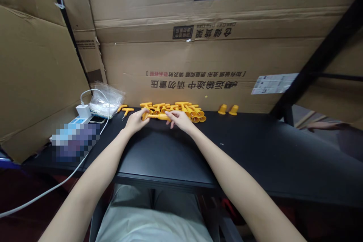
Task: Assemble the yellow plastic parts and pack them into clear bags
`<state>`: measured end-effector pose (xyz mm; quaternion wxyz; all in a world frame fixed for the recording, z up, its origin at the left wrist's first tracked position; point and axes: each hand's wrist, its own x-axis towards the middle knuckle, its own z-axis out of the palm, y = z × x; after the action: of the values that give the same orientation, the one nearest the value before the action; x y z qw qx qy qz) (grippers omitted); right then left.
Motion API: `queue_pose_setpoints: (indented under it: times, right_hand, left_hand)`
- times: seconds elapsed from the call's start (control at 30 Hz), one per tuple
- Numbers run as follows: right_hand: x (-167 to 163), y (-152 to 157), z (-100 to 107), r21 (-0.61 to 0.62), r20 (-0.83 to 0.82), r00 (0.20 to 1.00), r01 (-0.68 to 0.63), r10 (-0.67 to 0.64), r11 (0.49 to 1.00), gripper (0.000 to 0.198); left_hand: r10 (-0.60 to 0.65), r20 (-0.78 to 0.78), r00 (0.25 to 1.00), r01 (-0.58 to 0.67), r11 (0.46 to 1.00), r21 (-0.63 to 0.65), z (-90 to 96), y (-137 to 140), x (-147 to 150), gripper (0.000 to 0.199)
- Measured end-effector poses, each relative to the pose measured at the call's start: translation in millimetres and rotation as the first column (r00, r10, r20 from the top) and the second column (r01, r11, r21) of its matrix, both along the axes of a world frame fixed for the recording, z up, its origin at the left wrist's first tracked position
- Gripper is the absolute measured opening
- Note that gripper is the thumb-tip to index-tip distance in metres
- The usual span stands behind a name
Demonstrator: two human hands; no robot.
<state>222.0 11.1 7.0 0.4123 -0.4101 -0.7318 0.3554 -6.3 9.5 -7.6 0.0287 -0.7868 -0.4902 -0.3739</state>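
Over the desk, both hands hold one yellow-orange T-handled corkscrew (157,116) lying sideways. My left hand (137,121) pinches its handle end at the left. Fingers of my right hand (179,120) grip the wider cone-shaped sleeve at the right end. Just behind my hands lies a pile of similar corkscrews (183,106), several with cone sleeves whose round mouths face me. To the left of my left hand, a bare corkscrew (127,110) shows its metal spiral, with another beside it. Two loose yellow sleeves (222,109) stand apart on the right.
The black desk (164,155) backs onto a large cardboard sheet (176,56). At left are a clear plastic bag (106,100), a phone (97,120), a power strip with a white charger (83,111) and a trailing cable (56,185). Another person's hand (326,125) shows beyond the right-hand black post.
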Motion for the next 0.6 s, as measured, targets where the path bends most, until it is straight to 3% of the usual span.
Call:
queue_pose_setpoints:
  times: [0.27,0.4,0.6]
  right_hand:
    - [7.4,8.3,-9.7,-0.03,-0.025,0.993,-0.113,0.112,0.993,0.053]
    - [7.5,8.5,-9.0,0.002,-0.046,0.993,-0.108,0.108,0.994,0.04]
    - [5.6,1.8,-1.8,-0.038,-0.032,0.996,-0.083,0.082,0.996,0.04]
  left_hand:
    - [0.059,-0.022,0.998,-0.06,0.997,-0.056,-0.5,3.2,-6.4,0.023]
    - [0.048,-0.015,0.999,-0.048,0.998,-0.036,-0.3,2.3,-6.8,0.024]
    - [0.049,-0.013,0.999,-0.049,0.999,0.006,0.6,0.8,-5.1,0.023]
